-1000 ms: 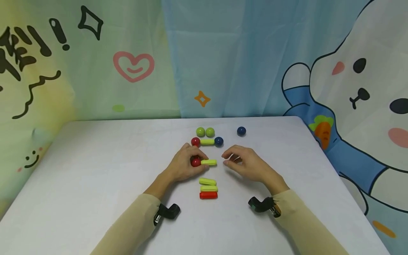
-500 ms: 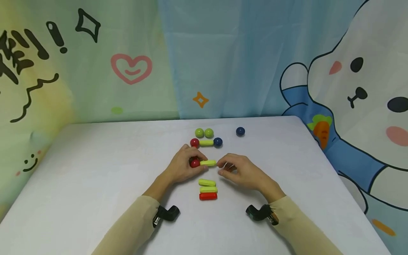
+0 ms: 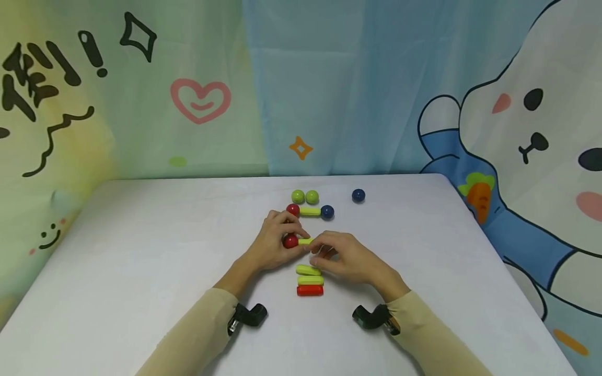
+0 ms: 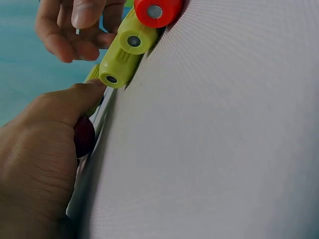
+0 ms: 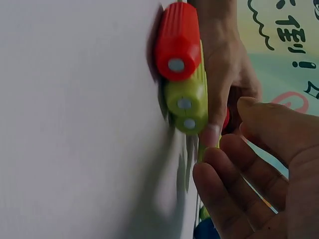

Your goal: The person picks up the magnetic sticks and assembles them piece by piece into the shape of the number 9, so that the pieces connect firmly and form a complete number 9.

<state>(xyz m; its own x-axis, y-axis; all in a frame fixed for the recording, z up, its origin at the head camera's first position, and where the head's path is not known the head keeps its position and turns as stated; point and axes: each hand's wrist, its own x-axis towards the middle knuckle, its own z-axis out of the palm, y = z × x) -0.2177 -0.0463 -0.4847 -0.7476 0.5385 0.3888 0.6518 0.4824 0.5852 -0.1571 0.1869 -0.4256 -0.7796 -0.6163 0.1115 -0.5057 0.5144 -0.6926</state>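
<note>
My left hand [image 3: 273, 243] pinches a yellow-green magnetic rod [image 3: 303, 242] between thumb and fingers. A shiny red ball [image 3: 291, 241] sits at the rod's left end, within that hand's curve; the left wrist view shows the ball [image 4: 84, 137] partly covered by the thumb side. My right hand [image 3: 345, 258] has come up to the rod's right end and hides it. In the right wrist view, its thumb and loosely bent fingers [image 5: 251, 194] are apart, with nothing seen gripped between them.
Nearer me lie two yellow-green rods [image 3: 310, 280] and a red rod [image 3: 310, 290], side by side. Beyond the hands is a rod [image 3: 310, 211] between a red ball [image 3: 293, 209] and a blue ball [image 3: 327, 212]. Two green balls [image 3: 298, 196] and another blue ball [image 3: 358, 196] sit farther back.
My right hand has moved left, from apart from the rod to its right end, which it now covers. My left hand keeps its grip on the rod in nearly the same place.
</note>
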